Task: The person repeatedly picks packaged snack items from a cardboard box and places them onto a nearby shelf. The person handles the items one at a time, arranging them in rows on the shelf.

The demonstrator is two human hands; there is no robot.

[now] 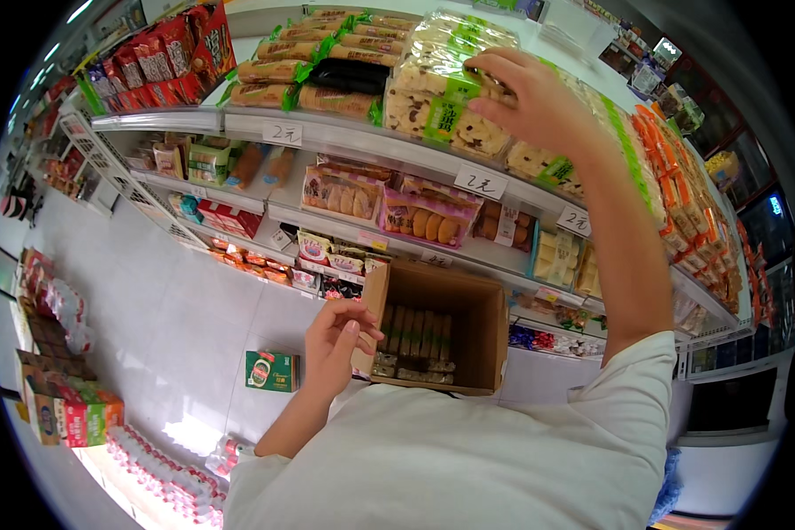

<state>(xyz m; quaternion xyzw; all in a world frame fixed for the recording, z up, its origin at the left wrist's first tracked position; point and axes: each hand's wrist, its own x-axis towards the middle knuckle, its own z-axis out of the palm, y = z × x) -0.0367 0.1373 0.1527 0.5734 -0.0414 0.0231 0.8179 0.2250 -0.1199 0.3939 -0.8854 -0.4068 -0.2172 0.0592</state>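
My right hand reaches up to the top shelf. Its fingers and thumb are around a clear pack of pale pastry dotted with dark bits and banded by a green label. More packs of the same kind are stacked beside and behind it. Low in front of me, my left hand hovers at the left side of an open cardboard box, fingers loosely bent and apart, holding nothing. Inside the box, several wrapped packs stand in rows, with others lying nearer to me.
Long wrapped rolls and red snack bags fill the top shelf's left; orange packs line its right. Lower shelves hold boxed pastries. A green carton stands on the floor, with shrink-wrapped goods at lower left.
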